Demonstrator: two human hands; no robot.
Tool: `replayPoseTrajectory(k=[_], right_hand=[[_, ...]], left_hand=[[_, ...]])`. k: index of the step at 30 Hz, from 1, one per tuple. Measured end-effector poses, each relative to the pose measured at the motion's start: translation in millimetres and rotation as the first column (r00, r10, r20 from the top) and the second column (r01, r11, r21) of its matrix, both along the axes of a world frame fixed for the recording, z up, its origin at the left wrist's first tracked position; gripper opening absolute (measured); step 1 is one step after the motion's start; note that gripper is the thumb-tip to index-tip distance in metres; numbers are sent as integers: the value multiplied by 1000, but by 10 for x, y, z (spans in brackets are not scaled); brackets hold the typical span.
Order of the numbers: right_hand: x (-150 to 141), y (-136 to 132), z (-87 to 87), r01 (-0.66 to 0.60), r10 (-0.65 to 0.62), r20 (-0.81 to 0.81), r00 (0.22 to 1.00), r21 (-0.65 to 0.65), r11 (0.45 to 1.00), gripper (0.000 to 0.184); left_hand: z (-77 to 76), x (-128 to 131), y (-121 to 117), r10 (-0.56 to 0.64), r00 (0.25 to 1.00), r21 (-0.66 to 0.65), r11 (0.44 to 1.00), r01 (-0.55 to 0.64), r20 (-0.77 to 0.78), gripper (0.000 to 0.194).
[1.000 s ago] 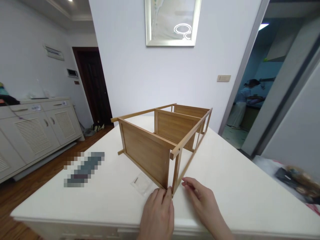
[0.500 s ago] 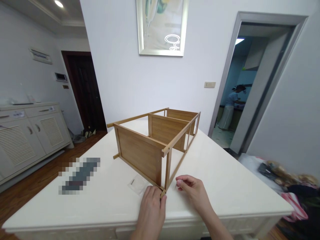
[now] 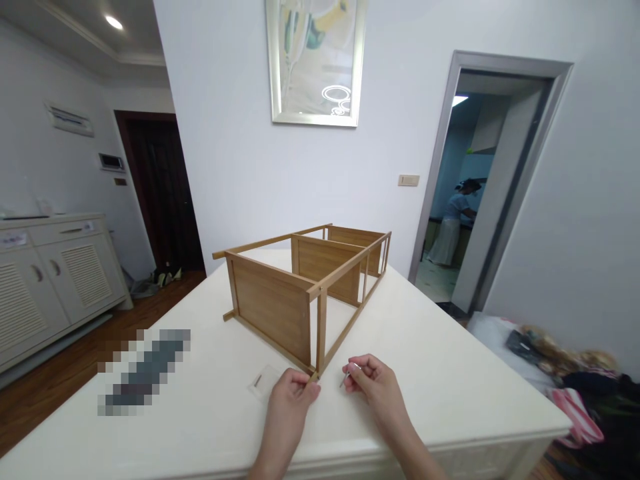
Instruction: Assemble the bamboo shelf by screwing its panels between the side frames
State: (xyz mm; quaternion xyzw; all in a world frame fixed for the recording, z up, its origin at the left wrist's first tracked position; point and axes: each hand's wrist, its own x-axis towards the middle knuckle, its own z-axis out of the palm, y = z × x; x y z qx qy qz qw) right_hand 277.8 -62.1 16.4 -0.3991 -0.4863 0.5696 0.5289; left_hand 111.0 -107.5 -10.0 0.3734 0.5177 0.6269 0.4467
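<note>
A wooden shelf rack (image 3: 270, 307) lies on its side on the white table (image 3: 200, 427), its panels standing upright. My left hand (image 3: 289, 403) is closed on the near lower leg end of the rack, thumb and fingers pinching it. Just to the right, my right hand (image 3: 373, 387) pinches a small, thin metal piece (image 3: 344, 380), held apart from the rack; its exact kind is too small to tell. Left of my left hand, a small clear plastic bag (image 3: 263, 383) lies flat with what looks like a screw (image 3: 258, 381) in or on it.
A blurred-out dark object (image 3: 150, 373) lies on the table's left side. A white cabinet (image 3: 65, 267) stands at the left wall. On the right, clothes and bags (image 3: 570, 373) are heaped beside the table. Through the doorway, a person (image 3: 453, 223) stands in another room.
My view has shifted slightly. The left fingers have moved from lying over the rack's corner to a pinch on the leg end. More of the metal piece in my right hand shows.
</note>
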Motion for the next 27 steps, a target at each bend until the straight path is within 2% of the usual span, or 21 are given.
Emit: replayPoseTrajectory(k=[2, 4, 8, 11, 15, 18, 23, 27], right_hand=[[-8, 7, -3, 6, -6, 19, 1000, 5, 1000, 45], [-13, 12, -13, 13, -13, 33, 999, 12, 1000, 44], [-19, 14, -37, 40, -42, 37, 998, 45, 998, 41], [-13, 13, -39, 61, -62, 4, 998, 28, 998, 42], [10, 6, -39, 66, -66, -54, 996, -6, 998, 40], [32, 1, -68, 89, -88, -65, 994, 10, 996, 37], [50, 21, -154, 207, -228, 128, 965, 157, 966, 37], [43, 29, -187, 186, -232, 211, 950, 217, 958, 36]], left_hand=[[66, 14, -6, -1, 965, -40, 999, 12, 263, 27], [148, 17, -19, -3, 870, -73, 996, 45, 493, 22], [287, 3, -26, 13, 669, -146, 979, 143, 743, 6], [335, 1, 8, 39, 576, -179, 966, 188, 816, 16], [330, 32, 88, -40, 509, -127, 949, 288, 860, 28], [302, 63, 125, -49, 497, -102, 957, 272, 866, 25], [257, 75, 105, -40, 502, -73, 976, 203, 864, 14], [239, 72, 79, -52, 515, -76, 971, 225, 855, 9]])
